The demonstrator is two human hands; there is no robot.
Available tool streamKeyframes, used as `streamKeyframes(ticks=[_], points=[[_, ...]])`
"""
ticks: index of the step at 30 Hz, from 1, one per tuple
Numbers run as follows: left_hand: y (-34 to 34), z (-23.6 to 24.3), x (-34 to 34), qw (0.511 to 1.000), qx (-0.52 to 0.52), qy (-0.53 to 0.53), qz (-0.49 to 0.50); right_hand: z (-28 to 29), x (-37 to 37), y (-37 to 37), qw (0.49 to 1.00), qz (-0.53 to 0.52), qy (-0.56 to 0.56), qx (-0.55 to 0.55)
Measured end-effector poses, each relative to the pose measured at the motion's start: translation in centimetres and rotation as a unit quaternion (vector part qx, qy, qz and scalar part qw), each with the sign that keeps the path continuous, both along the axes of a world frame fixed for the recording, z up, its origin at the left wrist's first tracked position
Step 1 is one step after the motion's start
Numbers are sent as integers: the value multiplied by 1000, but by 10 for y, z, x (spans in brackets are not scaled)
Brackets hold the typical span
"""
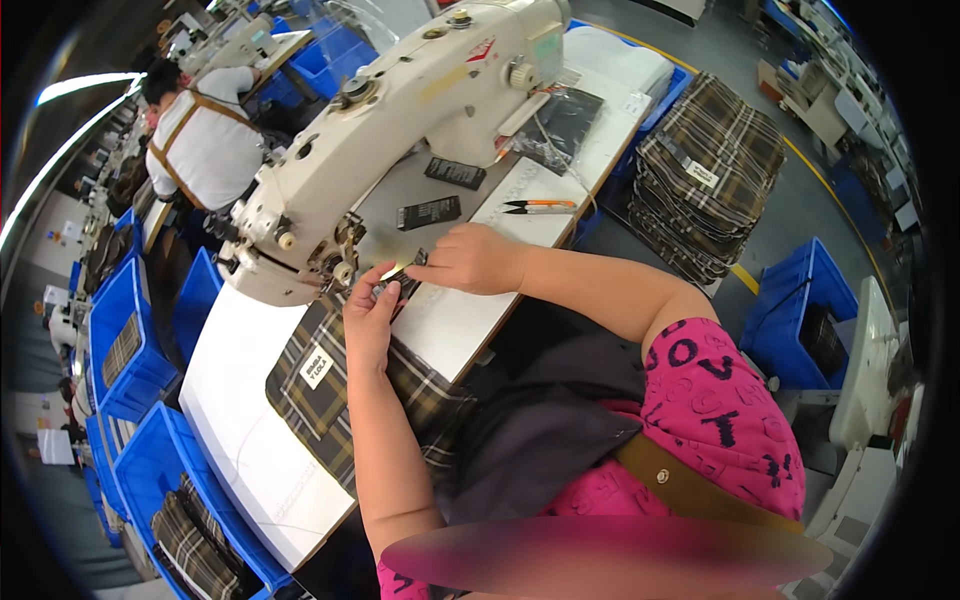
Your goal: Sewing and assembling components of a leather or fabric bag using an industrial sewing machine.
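My left hand (370, 312) is closed in a pinch just in front of the sewing machine's needle area, with a small dark piece (402, 284) between thumb and fingers. From the right, my right hand (472, 260) has its fingertips pressed together at the same piece; its exact kind is partly hidden by the fingers. Below the left hand, a brown and black plaid fabric panel (322, 400) with a white label (317, 368) lies over the table edge toward my lap. Two black printed labels, a nearer one (428, 212) and a farther one (455, 172), rest on the machine bed.
The cream sewing machine (400, 110) spans the table. Orange and black thread snips (540, 207) lie on the right of the white tabletop (250, 430). A tall plaid fabric stack (710, 170) stands at the right. Blue bins (190, 470) flank the table; another person (205, 140) sits far left.
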State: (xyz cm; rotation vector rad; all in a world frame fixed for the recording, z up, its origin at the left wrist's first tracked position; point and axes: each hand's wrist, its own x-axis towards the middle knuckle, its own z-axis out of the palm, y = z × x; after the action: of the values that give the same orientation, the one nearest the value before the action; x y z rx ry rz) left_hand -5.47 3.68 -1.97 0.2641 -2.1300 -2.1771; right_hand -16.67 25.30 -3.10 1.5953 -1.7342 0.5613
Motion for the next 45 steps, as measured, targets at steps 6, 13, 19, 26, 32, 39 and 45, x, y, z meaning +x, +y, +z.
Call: streamKeyframes(ticks=[6, 13, 19, 26, 32, 39, 45], points=[[1, 4, 0, 997, 63, -21, 36, 9, -44, 17, 966, -215, -123, 68], [-6, -9, -3, 997, 63, -14, 33, -7, -85, 34, 920, -350, -122, 131], [-12, -10, -1, 994, 76, -30, 72, -1, -81, 32, 915, -351, -95, 175], [-9, 4, 4, 981, 192, -10, -22, 28, -5, 25, 998, -37, 39, 19], [-1, 2, 11, 996, 70, -36, -44, 12, 22, 14, 999, 19, -37, -30], [18, 7, 35, 991, -121, 0, 60, 3, 38, 12, 834, 3, -545, -81], [37, -1, 44, 936, -334, -6, 112, -7, 27, 10, 893, -21, -449, 30]])
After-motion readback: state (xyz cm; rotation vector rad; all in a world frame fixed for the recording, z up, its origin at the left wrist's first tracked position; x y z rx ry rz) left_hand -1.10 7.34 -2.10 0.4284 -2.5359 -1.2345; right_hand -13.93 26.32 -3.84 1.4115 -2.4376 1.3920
